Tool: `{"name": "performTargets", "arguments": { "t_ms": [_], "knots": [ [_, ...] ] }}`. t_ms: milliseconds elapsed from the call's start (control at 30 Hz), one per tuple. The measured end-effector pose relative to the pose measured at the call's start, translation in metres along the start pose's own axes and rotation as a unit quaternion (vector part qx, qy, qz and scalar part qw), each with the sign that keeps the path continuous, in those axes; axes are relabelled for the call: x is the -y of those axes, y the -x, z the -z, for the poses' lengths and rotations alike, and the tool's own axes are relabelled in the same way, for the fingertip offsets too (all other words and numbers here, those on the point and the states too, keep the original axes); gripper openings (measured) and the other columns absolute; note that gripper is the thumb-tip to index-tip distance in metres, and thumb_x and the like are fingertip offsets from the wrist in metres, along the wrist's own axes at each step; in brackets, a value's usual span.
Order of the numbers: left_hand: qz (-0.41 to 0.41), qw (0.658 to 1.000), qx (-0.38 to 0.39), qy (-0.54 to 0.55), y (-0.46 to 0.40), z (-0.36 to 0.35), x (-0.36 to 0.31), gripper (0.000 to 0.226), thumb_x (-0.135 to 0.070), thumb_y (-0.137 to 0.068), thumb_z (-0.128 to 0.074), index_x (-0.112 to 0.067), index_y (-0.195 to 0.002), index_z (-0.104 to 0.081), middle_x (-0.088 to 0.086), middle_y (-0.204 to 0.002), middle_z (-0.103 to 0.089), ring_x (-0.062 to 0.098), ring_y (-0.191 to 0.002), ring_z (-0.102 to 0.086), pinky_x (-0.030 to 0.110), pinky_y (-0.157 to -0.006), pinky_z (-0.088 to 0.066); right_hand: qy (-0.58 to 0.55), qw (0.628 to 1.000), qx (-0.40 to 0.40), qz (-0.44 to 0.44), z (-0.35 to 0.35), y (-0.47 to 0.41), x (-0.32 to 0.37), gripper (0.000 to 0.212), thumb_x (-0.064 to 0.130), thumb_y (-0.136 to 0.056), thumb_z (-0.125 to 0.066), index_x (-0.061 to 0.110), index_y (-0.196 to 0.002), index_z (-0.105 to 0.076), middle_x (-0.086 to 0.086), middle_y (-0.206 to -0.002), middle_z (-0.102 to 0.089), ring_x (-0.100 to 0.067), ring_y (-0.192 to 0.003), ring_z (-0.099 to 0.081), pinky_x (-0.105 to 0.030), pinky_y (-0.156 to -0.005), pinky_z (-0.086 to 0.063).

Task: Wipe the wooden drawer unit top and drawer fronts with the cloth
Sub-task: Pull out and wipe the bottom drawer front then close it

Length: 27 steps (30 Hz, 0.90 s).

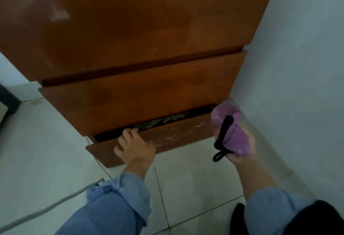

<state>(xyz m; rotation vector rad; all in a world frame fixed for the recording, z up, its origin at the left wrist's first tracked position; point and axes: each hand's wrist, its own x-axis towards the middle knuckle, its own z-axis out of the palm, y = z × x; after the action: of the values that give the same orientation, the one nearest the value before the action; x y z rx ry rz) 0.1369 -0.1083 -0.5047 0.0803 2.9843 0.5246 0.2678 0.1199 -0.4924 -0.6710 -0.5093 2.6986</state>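
The glossy brown wooden drawer unit (141,35) stood against a pale wall on floor tiles. Its bottom drawer (163,138) hung ajar, front smudged white, left hand (135,146) fingers curled over its top edge. The right hand (236,147) gripped the fuzzy purple cloth (232,128), black-looped, beside the drawer's right end.

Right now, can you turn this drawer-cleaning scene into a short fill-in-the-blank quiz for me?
1. The right hand holds a ____ cloth.
2. The left hand grips the top edge of the ____ drawer.
3. That drawer stands slightly ____.
4. White smears mark its ____.

Missing words: purple; bottom; open; front
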Motion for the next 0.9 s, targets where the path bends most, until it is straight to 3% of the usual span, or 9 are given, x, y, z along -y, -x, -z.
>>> {"name": "performTargets", "arguments": {
  "t_ms": [100,233,433,533,633,700,767,833,900],
  "knots": [
    [-0.053,0.995,0.069,-0.057,0.000,-0.001,-0.008,0.068,-0.044,-0.090,-0.045,-0.023,-0.149,-0.018,0.000,-0.157,-0.013,0.023,-0.147,-0.003,0.055,-0.115,-0.007,-0.057,0.998,0.011,-0.039,-0.005,-0.003,-0.020,0.050,0.043,-0.080,-0.052,0.007,-0.112,-0.067,-0.020,-0.111,-0.069,-0.041,-0.091,-0.068,-0.056,-0.079,-0.055],
    [-0.079,0.978,0.140,-0.129,-0.001,0.004,-0.007,0.088,-0.059,-0.086,-0.044,-0.024,-0.153,0.000,-0.005,-0.161,0.002,0.021,-0.148,0.013,0.060,-0.113,0.006,-0.062,0.995,0.056,-0.057,-0.019,-0.001,-0.018,0.079,0.064,-0.079,-0.054,0.009,-0.135,-0.050,-0.016,-0.138,-0.052,-0.036,-0.104,-0.060,-0.044,-0.089,-0.051],
    [-0.093,0.969,0.139,-0.184,0.000,0.004,-0.005,0.099,-0.063,-0.079,-0.047,-0.022,-0.153,0.006,-0.004,-0.161,0.005,0.022,-0.147,0.017,0.064,-0.110,0.012,0.069,0.998,0.000,0.002,-0.017,-0.010,0.003,0.102,0.013,-0.033,-0.088,0.003,-0.125,-0.047,-0.022,-0.112,-0.060,-0.029,-0.087,-0.067,-0.037,-0.079,-0.056],
    [-0.100,0.963,0.134,-0.210,0.001,0.002,-0.004,0.105,-0.063,-0.077,-0.048,-0.021,-0.152,0.012,-0.003,-0.161,0.011,0.023,-0.146,0.022,0.065,-0.108,0.014,0.168,0.979,-0.089,0.074,-0.024,-0.024,0.013,0.041,0.009,-0.071,-0.070,0.012,-0.108,-0.052,-0.006,-0.085,-0.060,-0.013,-0.062,-0.061,-0.022,-0.054,-0.052],
    [-0.112,0.960,0.128,-0.222,0.000,-0.001,0.001,0.108,-0.064,-0.076,-0.048,-0.020,-0.151,0.016,-0.004,-0.160,0.015,0.022,-0.145,0.024,0.066,-0.107,0.014,0.355,0.894,-0.192,0.196,-0.018,-0.056,0.026,0.030,0.013,-0.079,-0.053,0.024,-0.108,-0.054,-0.004,-0.084,-0.059,-0.003,-0.044,-0.055,-0.018,-0.042,-0.042],
    [-0.118,0.961,0.128,-0.217,-0.001,-0.002,0.004,0.109,-0.064,-0.076,-0.049,-0.020,-0.151,0.017,-0.005,-0.160,0.017,0.021,-0.145,0.025,0.066,-0.108,0.012,0.511,0.813,-0.169,0.220,-0.003,-0.074,0.030,0.025,0.025,-0.075,-0.051,0.029,-0.100,-0.054,-0.006,-0.085,-0.057,-0.006,-0.047,-0.051,-0.017,-0.047,-0.034],
    [-0.119,0.963,0.127,-0.207,-0.001,-0.004,0.006,0.111,-0.065,-0.075,-0.050,-0.020,-0.151,0.017,-0.005,-0.159,0.018,0.021,-0.145,0.025,0.065,-0.110,0.011,0.657,0.710,-0.134,0.217,0.011,-0.086,0.022,0.028,0.017,-0.084,-0.048,0.026,-0.110,-0.054,-0.005,-0.107,-0.058,-0.011,-0.075,-0.063,-0.020,-0.060,-0.042],
    [-0.119,0.965,0.124,-0.200,-0.002,-0.006,0.006,0.112,-0.066,-0.074,-0.051,-0.020,-0.150,0.017,-0.005,-0.159,0.018,0.021,-0.145,0.025,0.064,-0.112,0.009,0.761,0.595,-0.164,0.199,0.006,-0.079,0.006,0.055,0.008,-0.086,-0.050,0.018,-0.139,-0.042,-0.003,-0.148,-0.038,-0.020,-0.121,-0.053,-0.028,-0.094,-0.045],
    [-0.117,0.966,0.120,-0.195,-0.002,-0.007,0.007,0.112,-0.066,-0.074,-0.051,-0.021,-0.150,0.018,-0.005,-0.159,0.017,0.021,-0.145,0.025,0.064,-0.112,0.008,0.789,0.550,-0.183,0.204,-0.004,-0.068,-0.015,0.067,0.006,-0.084,-0.052,0.020,-0.147,-0.033,0.002,-0.158,-0.022,-0.024,-0.133,-0.042,-0.026,-0.103,-0.038]
  ]
}}
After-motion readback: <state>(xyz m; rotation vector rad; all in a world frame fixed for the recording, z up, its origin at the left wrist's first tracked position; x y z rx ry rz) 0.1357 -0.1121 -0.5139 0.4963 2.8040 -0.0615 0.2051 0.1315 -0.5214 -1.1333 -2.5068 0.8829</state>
